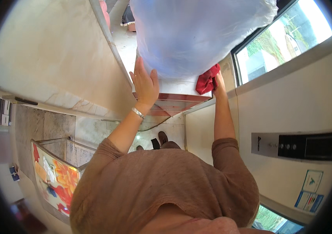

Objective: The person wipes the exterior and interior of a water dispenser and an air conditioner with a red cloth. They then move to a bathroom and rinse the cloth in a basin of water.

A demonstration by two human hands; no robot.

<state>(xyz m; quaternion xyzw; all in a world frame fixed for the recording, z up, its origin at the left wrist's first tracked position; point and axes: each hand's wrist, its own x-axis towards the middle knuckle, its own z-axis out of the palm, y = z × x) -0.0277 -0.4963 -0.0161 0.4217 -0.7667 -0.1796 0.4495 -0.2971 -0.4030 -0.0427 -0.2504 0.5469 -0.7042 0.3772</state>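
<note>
A large bulging thing under translucent plastic sheeting (195, 38) rests on a white-topped cabinet (180, 84) with a glossy red front. My left hand (146, 84) is raised at the cabinet's left corner, fingers apart and holding nothing. Its fingertips are close to the plastic; whether they touch it I cannot tell. A silver bracelet is on that wrist. My right hand (220, 83) grips a crumpled red cloth (208, 79) at the cabinet top's right edge. The cloth lies against the white top, just below the plastic, and hides part of the fingers.
A marble-patterned wall (60, 49) runs along the left. To the right are a window (282, 44) and a pale appliance with a dark control panel (307, 146). A floral-topped table (57, 184) stands at lower left. A dark cable (157, 126) crosses the tiled floor near my feet.
</note>
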